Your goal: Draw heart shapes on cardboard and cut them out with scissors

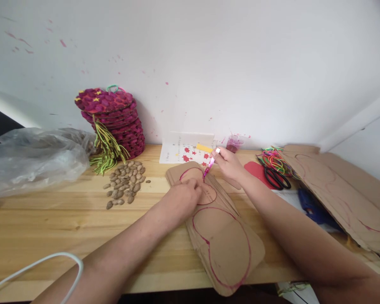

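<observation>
A peanut-shaped cardboard piece [208, 195] lies on the upper part of a long brown cardboard sheet [256, 249]. My left hand [187, 192] presses it down from above, fingers lying over it and partly hidden behind the back of the hand. In my right hand [229, 164] is a slim magenta pen [210, 164] with a white end, its tip touching the edge of the piece at its narrow waist. A magenta line follows the piece's edge. Nearer me, a larger magenta peanut outline [249, 245] is drawn on the sheet.
Peanuts [126, 181] lie left, before a purple drum-shaped piñata [120, 122] and a plastic bag [41, 156]. Behind are star-printed paper [186, 152] and a stained cup [234, 143]. Right are black-handled scissors [277, 177], colored cords [280, 160] and more marked cardboard [342, 190].
</observation>
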Demonstrator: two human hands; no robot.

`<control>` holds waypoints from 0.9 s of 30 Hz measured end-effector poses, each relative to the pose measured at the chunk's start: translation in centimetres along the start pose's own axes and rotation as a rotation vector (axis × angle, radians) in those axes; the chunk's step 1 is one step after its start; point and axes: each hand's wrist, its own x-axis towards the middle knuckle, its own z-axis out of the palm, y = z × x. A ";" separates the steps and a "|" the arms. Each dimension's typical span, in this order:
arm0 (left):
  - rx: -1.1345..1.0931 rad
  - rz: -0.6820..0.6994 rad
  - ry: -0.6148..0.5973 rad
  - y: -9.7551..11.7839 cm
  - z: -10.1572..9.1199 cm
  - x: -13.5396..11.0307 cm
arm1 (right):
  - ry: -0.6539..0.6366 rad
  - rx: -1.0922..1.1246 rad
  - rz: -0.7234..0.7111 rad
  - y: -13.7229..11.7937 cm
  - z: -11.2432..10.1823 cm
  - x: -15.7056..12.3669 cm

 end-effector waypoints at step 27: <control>0.017 0.033 0.042 -0.4 0.9 0.3 | -0.166 -0.176 0.068 -1.3 1.2 4.3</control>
